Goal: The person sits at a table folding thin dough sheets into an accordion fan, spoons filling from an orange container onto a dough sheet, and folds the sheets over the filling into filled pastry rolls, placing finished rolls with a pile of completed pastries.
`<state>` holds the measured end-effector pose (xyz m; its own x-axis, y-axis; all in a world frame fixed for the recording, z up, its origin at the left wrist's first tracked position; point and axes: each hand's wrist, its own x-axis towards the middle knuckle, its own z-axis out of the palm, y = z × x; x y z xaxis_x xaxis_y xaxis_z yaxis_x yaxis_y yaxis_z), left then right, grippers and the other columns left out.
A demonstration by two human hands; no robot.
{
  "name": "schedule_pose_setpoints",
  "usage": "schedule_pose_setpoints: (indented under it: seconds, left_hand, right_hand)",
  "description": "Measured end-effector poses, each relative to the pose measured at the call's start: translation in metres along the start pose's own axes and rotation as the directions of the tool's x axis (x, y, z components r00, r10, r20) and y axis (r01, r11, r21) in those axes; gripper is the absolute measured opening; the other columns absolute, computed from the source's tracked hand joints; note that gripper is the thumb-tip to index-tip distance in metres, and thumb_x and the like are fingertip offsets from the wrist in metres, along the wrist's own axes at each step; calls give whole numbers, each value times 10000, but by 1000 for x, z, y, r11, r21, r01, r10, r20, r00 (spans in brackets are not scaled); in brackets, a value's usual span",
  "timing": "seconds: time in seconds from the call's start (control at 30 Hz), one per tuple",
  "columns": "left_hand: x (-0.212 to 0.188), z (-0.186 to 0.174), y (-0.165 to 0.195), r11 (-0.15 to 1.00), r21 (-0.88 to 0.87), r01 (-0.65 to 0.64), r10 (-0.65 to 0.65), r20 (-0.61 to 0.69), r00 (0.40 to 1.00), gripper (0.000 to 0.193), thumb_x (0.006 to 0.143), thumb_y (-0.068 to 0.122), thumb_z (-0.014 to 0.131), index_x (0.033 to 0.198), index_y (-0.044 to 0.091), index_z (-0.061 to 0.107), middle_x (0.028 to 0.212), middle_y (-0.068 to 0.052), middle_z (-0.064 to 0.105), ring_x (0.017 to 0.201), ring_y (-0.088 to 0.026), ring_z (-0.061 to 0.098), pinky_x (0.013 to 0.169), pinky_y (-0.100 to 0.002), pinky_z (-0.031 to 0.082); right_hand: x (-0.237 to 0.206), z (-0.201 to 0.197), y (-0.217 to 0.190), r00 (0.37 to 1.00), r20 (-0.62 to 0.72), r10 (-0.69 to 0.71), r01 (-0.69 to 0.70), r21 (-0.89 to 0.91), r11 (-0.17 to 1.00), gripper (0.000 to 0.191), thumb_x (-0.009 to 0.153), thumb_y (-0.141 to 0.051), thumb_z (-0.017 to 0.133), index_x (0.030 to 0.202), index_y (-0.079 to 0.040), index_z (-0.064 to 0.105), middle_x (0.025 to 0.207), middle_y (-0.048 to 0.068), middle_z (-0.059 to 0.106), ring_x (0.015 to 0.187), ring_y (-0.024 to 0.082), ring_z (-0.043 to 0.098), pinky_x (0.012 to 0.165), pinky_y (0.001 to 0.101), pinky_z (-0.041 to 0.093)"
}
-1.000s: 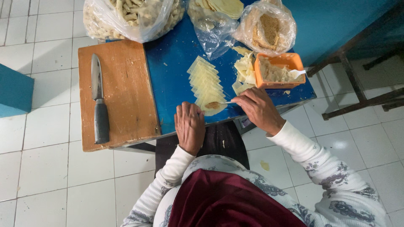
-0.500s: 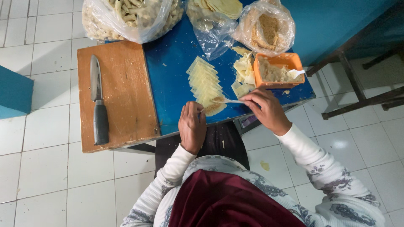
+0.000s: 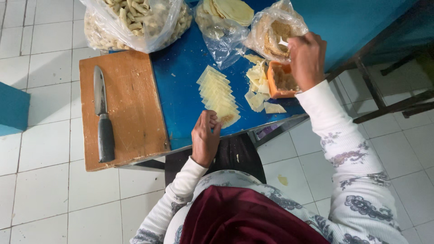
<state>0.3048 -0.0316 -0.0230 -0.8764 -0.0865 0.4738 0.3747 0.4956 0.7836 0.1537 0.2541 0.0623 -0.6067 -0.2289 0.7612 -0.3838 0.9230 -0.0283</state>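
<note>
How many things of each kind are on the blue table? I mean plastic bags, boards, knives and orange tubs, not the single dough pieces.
Plastic bags: 3, one at, one at, one at
Wooden board: 1
Knife: 1
Orange tub: 1
Total: 6

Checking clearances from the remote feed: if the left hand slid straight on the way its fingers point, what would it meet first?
The left hand points up the blue table, fingertips already at the near end of the overlapping row of pale yellow dough sheets. It would probably push into that row first, though the height above it is unclear.
</note>
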Motion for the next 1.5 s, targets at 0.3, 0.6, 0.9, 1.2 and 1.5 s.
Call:
schedule_pose_setpoints:
  seconds: [0.3,0.6,0.9,1.2,1.5]
  left_hand:
    - [-1,-10,-9,997,30,-76,73,88,993,422,791,-13,784,1155,-2,570,995,-139,637,884,-273,666,780,-378,553]
    - [-4,-16,-5,991,73,-116,105,134,985,452,787,13,792,1179,-8,567,1028,-170,613,978,-357,615,846,-446,509]
    - [0,-17,-1,987,68,-144,131,167,977,453,802,18,788,1191,-18,559,1084,-190,598,1001,-374,606,851,-453,505]
    - [0,-18,-2,969,111,-220,196,199,960,445,800,26,785,1184,-38,568,1130,-199,580,1063,-402,570,898,-458,489]
    - [2,-13,0,956,164,-245,209,213,955,276,844,12,712,1091,-56,608,1075,-188,567,999,-381,557,860,-450,480]
  right_hand:
    - [-83,-18,-114,937,340,-81,-111,508,854,199,864,-37,720,1050,-108,715,964,85,636,987,311,601,869,436,473]
    - [-104,-13,-140,959,281,-27,-106,448,888,157,889,-31,732,1029,-83,684,956,78,664,946,316,629,845,438,479]
    - [-113,-2,-145,980,196,-32,-88,572,815,230,929,24,689,1137,-75,689,1092,87,719,1036,304,675,901,403,520]
    - [-112,0,-134,955,225,-196,12,628,778,242,902,-35,731,1136,-81,692,1110,43,734,1025,266,699,937,395,469]
    - [-99,18,-125,921,363,-140,-130,627,768,81,933,-73,727,1010,-77,702,977,66,744,931,283,690,864,385,490]
